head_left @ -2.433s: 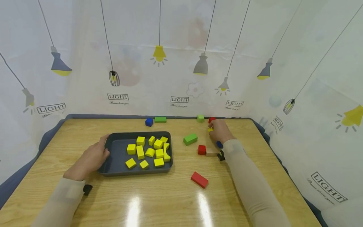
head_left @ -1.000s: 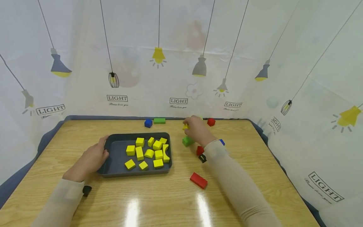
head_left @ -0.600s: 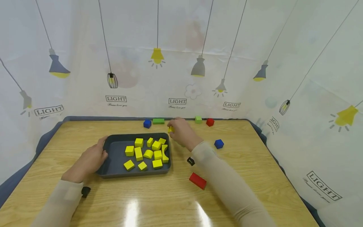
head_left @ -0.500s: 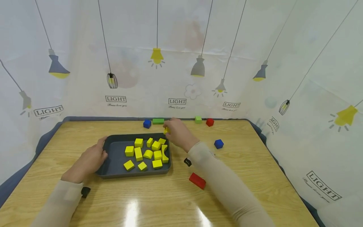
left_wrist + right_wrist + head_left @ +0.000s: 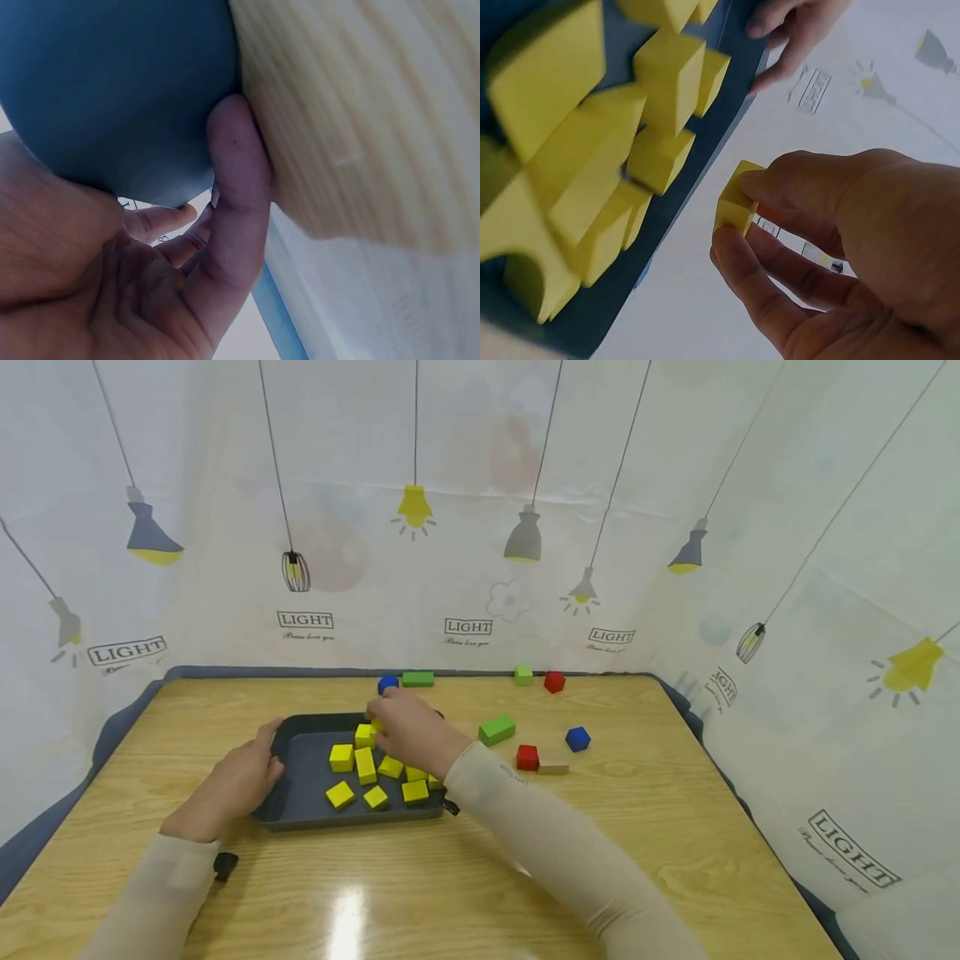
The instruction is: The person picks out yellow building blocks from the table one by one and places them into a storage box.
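Note:
My left hand (image 5: pixel 232 785) grips the left end of a dark grey tray (image 5: pixel 300 777). In the left wrist view, one finger (image 5: pixel 240 172) presses against the tray's outer side near the wooden table. Over the tray's far part, my right hand (image 5: pixel 420 732) pinches a small yellow block (image 5: pixel 736 202) between thumb and fingers. Several yellow blocks of differing shapes, such as a yellow cube (image 5: pixel 341 757), lie inside the tray. A yellow block with a curved notch (image 5: pixel 517 217) shows in the right wrist view. My right hand and forearm hide the tray's right part.
Behind the tray are a blue block (image 5: pixel 387 683) and a green block (image 5: pixel 417 679). To its right lie a green block (image 5: pixel 497 729), a red cube (image 5: pixel 527 757), a plain wooden block (image 5: pixel 553 764) and a blue block (image 5: pixel 577 739). A light green cube (image 5: pixel 523 675) and a red block (image 5: pixel 554 682) stand farther back.
My right hand has carried the yellow block leftward from the table's far right to above the tray. The left hand stays on the tray. My right sleeve now covers the front red block.

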`<control>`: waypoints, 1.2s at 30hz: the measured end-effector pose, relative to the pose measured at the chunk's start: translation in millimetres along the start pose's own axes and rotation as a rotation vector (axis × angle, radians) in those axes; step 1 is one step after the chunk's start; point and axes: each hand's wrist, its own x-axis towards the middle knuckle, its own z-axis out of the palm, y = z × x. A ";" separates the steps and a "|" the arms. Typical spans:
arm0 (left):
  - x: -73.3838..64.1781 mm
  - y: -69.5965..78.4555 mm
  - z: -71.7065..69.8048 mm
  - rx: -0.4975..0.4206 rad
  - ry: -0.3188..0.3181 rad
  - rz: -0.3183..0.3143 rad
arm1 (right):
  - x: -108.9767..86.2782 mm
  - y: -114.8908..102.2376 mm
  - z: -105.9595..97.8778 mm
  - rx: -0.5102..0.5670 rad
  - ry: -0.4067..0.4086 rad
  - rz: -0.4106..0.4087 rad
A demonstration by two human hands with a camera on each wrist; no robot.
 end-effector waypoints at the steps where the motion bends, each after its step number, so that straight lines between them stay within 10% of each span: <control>1: 0.1 -0.3 -0.2 -0.001 0.000 -0.001 | 1.7 -5.8 1.1 -0.004 -0.009 -0.018; 18: -0.4 -5.9 2.9 -0.013 0.022 0.047 | 30.7 -76.6 33.5 -0.091 -0.129 -0.149; 36: 1.9 -2.7 1.4 0.010 0.003 0.001 | 6.2 -49.8 25.2 -0.060 -0.087 -0.059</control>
